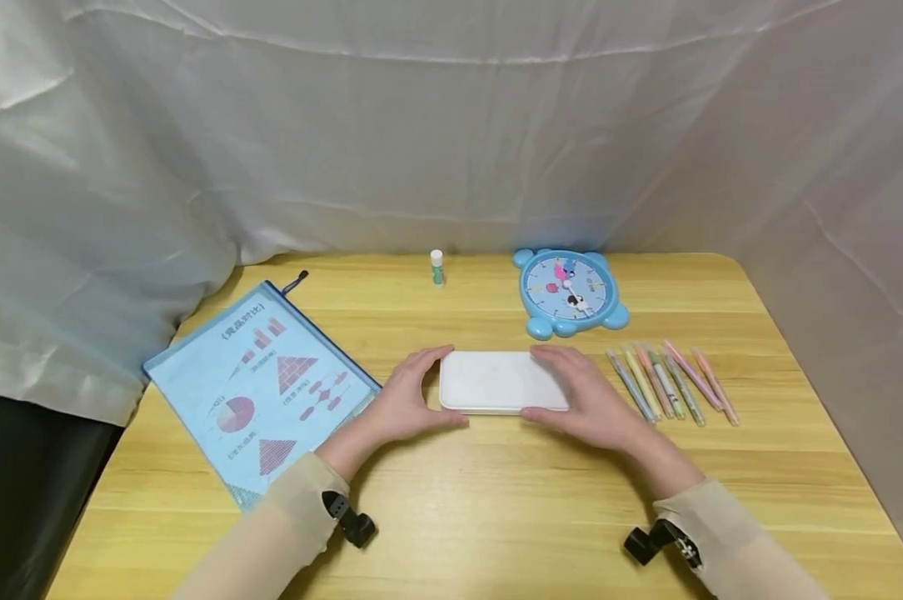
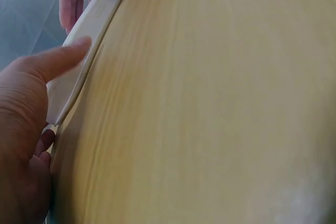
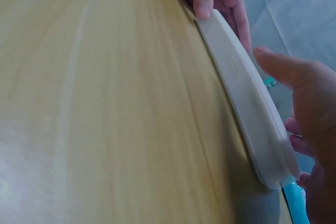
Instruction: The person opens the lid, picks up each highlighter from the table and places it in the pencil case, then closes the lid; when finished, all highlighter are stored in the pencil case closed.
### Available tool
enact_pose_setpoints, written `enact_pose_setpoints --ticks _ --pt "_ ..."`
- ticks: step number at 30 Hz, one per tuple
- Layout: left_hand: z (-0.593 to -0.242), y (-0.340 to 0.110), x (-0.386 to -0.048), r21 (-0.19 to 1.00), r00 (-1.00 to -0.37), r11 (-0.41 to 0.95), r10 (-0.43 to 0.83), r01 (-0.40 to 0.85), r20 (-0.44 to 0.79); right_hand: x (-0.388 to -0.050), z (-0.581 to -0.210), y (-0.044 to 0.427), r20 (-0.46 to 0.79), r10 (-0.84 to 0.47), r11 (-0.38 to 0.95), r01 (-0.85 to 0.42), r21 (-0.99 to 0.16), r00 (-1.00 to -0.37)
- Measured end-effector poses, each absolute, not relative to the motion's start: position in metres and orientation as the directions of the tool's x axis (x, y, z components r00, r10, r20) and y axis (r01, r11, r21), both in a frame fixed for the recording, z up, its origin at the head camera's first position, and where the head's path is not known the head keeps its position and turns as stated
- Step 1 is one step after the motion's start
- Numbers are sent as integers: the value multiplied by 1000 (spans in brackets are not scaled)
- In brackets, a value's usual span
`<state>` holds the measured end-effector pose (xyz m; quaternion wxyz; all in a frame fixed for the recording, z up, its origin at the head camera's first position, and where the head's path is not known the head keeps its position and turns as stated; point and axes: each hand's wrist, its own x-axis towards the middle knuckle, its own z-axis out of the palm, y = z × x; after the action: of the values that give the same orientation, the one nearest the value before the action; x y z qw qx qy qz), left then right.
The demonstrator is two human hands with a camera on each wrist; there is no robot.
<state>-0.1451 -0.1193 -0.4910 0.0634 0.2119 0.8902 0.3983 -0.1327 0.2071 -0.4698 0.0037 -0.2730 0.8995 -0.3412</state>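
A flat white rectangular case with rounded corners (image 1: 500, 381) lies on the table between both hands. My left hand (image 1: 406, 400) holds its left end, thumb along the near side and fingers at the far corner. At the right end, my right hand (image 1: 590, 400) holds it the same way. The left wrist view shows the left thumb (image 2: 63, 60) against the case's side wall (image 2: 92, 22). In the right wrist view the case (image 3: 244, 98) stretches between the two hands, and some fingertips behind it are hidden.
A blue zip document pouch (image 1: 197, 392) lies left. At the back stand a glue stick (image 1: 437, 271) and, lying flat, a blue animal-shaped toy clock (image 1: 567, 287). Several pastel pens (image 1: 669, 383) lie beside the right hand. A pale curtain (image 1: 451, 133) borders the wooden table (image 1: 496, 517).
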Motion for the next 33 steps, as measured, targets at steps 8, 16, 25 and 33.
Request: enact_pose_setpoints --ticks 8,16,25,33 --pt "-493 -118 -146 716 -909 628 415 304 22 -134 -473 202 179 -484 662 -492 -565 -857" --pt "-495 -118 -144 701 -911 639 412 316 36 -136 -481 199 156 -465 710 -473 -523 -871" --pt "-494 -117 -143 702 -912 643 409 308 25 -137 -484 194 153 -434 743 -448 -497 -888" --pt "-495 -117 -143 696 -915 654 404 297 10 -140 -486 195 152 -440 759 -457 -464 -885"
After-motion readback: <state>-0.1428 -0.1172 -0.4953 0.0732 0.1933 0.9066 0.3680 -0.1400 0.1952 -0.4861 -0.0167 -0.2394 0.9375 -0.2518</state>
